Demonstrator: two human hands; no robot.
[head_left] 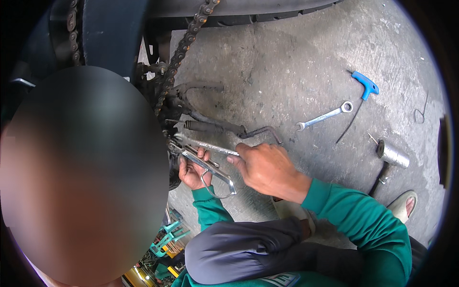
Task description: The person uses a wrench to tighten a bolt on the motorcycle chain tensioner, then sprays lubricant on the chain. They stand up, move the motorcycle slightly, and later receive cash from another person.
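Observation:
Silver locking pliers [221,175] are held in my left hand [192,173], its fingers closed round them near the jaws. Their jaw end reaches dark, greasy metal parts under the motorcycle; what it grips there, if anything, is hidden. My right hand [272,171] is closed on one end of a silver wrench [213,146]. The wrench slants up and left, just above the pliers, and its far end meets the same parts. A rusty drive chain [187,44] runs down to this spot. Close above the wrench lies a dark footrest [203,126].
On the concrete floor [287,67] to the right lie a combination wrench [325,116], a blue T-handle hex key [367,86], a hammer [394,154] and a bent wire [420,115]. A tyre [248,18] crosses the top. Tools [167,239] crowd the lower left; a blurred oval covers the left side.

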